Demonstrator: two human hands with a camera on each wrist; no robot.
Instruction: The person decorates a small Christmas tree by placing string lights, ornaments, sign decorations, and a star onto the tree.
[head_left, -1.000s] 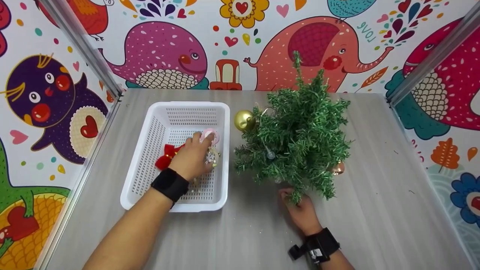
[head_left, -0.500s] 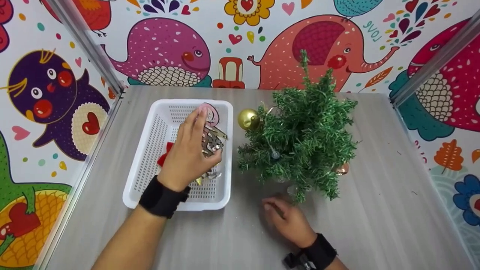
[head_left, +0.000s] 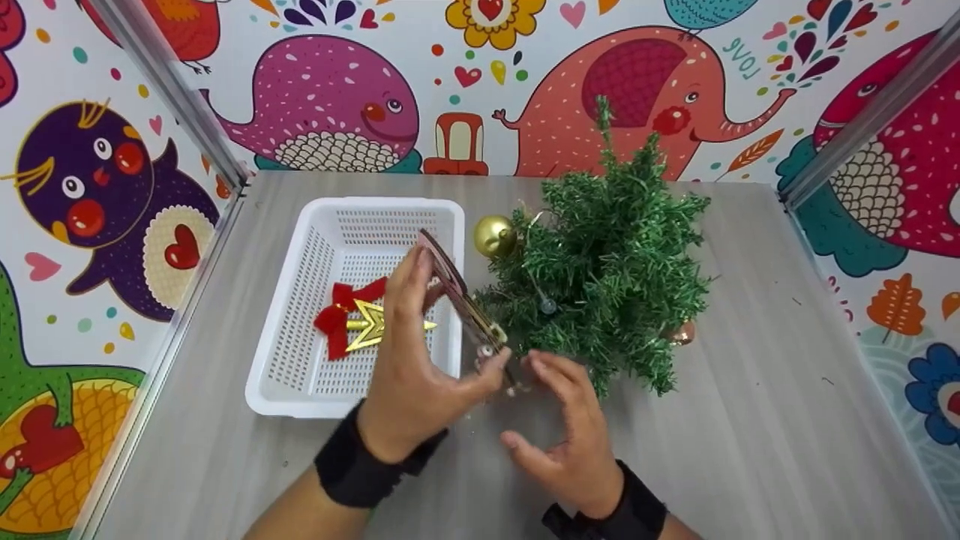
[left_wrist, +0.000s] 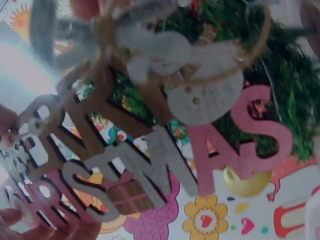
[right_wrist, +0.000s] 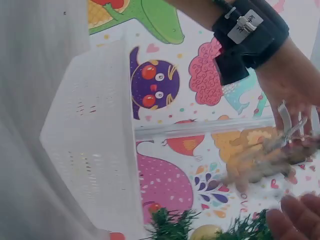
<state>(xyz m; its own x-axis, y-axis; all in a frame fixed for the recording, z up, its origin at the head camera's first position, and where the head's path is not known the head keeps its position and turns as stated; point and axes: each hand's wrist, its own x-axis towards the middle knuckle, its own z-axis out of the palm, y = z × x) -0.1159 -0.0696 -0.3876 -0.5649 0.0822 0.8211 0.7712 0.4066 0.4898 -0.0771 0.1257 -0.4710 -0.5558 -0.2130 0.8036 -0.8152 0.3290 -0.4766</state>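
My left hand (head_left: 420, 367) pinches a wooden Merry Christmas sign (head_left: 469, 307) between thumb and fingers, tilted edge-on just past the basket's right side. In the left wrist view the sign's cut-out letters (left_wrist: 217, 155) are pink, grey and brown, with a snowman (left_wrist: 205, 97) and a twine loop on top. My right hand (head_left: 574, 442), fingers spread and bent, holds nothing and stands close to the sign's lower end. A green tinsel Christmas tree (head_left: 615, 255) rises behind it, bearing a gold bauble (head_left: 495, 236) and a copper-coloured ornament (head_left: 682, 332).
On the left of the table stands a white plastic basket (head_left: 330, 409) holding a red bow (head_left: 334, 322) and a gold star topper (head_left: 367, 328). Walls printed with cartoon animals (head_left: 337, 90) enclose the back and sides, with metal posts at the corners.
My left hand has lifted the sign out of the basket and brought it right, towards the tree. My right hand has left the tree's base and spread its fingers near the sign.
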